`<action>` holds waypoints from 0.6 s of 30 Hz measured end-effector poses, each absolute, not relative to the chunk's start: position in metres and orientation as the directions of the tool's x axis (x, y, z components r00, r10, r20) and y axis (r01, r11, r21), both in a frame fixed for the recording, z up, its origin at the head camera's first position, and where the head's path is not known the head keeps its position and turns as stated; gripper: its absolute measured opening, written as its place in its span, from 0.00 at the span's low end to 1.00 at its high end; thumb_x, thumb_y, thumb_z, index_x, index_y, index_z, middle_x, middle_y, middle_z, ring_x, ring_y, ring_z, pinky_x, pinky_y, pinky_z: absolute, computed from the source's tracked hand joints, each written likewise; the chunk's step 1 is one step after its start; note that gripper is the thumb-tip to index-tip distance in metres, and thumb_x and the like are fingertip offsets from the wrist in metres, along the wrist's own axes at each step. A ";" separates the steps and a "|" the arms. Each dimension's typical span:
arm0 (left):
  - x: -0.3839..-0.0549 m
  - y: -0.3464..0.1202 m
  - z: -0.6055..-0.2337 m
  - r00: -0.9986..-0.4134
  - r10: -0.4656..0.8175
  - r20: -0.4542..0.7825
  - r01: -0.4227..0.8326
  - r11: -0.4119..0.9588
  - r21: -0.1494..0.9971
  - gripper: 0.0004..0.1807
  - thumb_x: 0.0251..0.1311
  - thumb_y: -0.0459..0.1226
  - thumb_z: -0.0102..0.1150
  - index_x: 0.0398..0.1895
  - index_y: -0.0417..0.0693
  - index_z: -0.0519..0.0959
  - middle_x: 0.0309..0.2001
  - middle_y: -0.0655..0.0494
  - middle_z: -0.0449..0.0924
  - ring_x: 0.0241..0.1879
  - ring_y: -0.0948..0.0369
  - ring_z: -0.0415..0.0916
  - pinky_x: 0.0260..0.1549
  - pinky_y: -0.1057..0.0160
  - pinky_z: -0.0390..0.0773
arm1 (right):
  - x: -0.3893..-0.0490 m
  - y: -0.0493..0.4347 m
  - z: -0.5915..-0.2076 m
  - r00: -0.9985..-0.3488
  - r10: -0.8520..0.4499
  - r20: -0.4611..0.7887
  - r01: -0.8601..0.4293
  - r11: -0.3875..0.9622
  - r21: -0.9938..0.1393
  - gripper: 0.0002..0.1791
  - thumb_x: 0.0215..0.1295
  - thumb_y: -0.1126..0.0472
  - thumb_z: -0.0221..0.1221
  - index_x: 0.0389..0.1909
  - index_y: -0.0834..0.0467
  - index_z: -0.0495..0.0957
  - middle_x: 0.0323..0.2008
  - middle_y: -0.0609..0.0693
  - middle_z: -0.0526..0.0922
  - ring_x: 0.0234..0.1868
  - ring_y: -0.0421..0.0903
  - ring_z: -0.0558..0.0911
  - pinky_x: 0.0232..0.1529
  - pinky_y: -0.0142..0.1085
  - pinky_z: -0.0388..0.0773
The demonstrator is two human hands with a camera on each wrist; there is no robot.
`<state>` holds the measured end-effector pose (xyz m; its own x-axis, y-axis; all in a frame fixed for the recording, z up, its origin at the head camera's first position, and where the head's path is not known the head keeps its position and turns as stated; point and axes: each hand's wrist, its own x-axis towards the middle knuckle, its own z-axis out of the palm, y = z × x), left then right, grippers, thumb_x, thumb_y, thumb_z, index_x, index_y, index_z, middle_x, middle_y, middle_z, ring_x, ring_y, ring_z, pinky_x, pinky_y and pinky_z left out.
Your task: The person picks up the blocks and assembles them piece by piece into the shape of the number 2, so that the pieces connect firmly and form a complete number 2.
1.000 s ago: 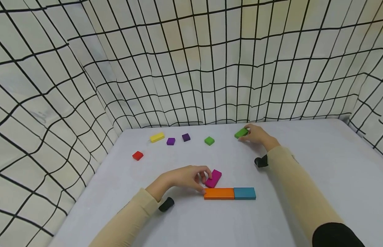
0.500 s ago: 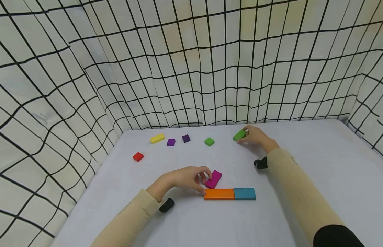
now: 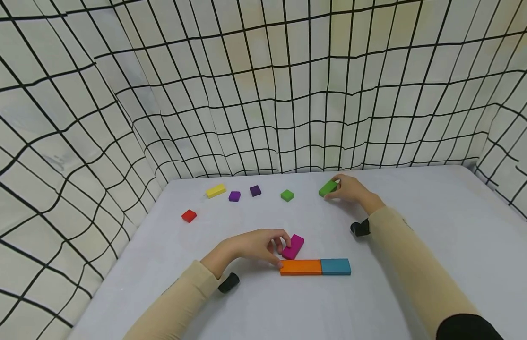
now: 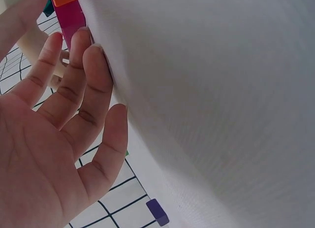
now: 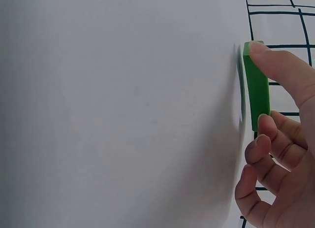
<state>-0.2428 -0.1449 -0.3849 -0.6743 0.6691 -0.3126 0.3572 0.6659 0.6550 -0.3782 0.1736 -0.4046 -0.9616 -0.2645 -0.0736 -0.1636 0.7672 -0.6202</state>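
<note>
My right hand (image 3: 352,191) grips a long green block (image 3: 328,188) near the back of the table. In the right wrist view the thumb lies on one end of this block (image 5: 258,87) and a fingertip on the other. My left hand (image 3: 254,244) rests nearer the front, its fingers loosely bent. Its fingertips are right at a magenta block (image 3: 293,247), and its thumb is at the left end of an orange block (image 3: 300,267). A blue block (image 3: 335,267) lies end to end with the orange one, in a straight row.
Along the back of the white table (image 3: 246,311) lie a small green block (image 3: 287,195), a dark purple block (image 3: 255,191), a purple block (image 3: 234,196) and a yellow block (image 3: 215,191). A red block (image 3: 188,216) lies further left. Black-gridded white sheeting (image 3: 297,108) surrounds the table.
My right hand has shifted slightly left and toward me with the long green block, which has turned a little. The left hand has stayed in place.
</note>
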 end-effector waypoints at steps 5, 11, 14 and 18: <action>-0.243 -0.145 -0.385 -0.676 0.667 -0.314 0.356 0.669 0.653 0.21 0.60 0.37 0.74 0.51 0.60 0.75 0.41 0.63 0.78 0.39 0.62 0.76 0.42 0.62 0.76 | -0.374 0.174 -0.401 -0.959 -0.274 -0.067 -0.176 0.768 -0.616 0.42 0.63 0.53 0.71 0.70 0.71 0.64 0.42 0.58 0.75 0.41 0.51 0.72 0.42 0.40 0.69; -0.243 -0.146 -0.386 -0.680 0.659 -0.322 0.347 0.676 0.651 0.21 0.60 0.37 0.74 0.51 0.61 0.75 0.41 0.63 0.78 0.39 0.62 0.75 0.41 0.62 0.75 | -0.370 0.175 -0.401 -0.954 -0.294 -0.063 -0.199 0.776 -0.599 0.42 0.64 0.53 0.71 0.70 0.71 0.64 0.42 0.58 0.75 0.40 0.51 0.72 0.41 0.39 0.69; -0.243 -0.146 -0.386 -0.680 0.660 -0.321 0.348 0.675 0.651 0.21 0.60 0.37 0.74 0.51 0.62 0.75 0.41 0.63 0.78 0.39 0.62 0.75 0.41 0.62 0.75 | -0.367 0.175 -0.401 -0.949 -0.311 -0.060 -0.216 0.776 -0.593 0.42 0.63 0.52 0.71 0.69 0.71 0.65 0.41 0.58 0.75 0.40 0.51 0.72 0.40 0.39 0.69; -0.244 -0.146 -0.386 -0.676 0.664 -0.319 0.351 0.671 0.653 0.21 0.60 0.38 0.74 0.51 0.61 0.75 0.41 0.63 0.78 0.39 0.62 0.75 0.41 0.62 0.75 | -0.363 0.175 -0.401 -0.942 -0.330 -0.060 -0.233 0.774 -0.588 0.42 0.63 0.52 0.71 0.69 0.72 0.66 0.39 0.57 0.75 0.38 0.50 0.72 0.39 0.39 0.69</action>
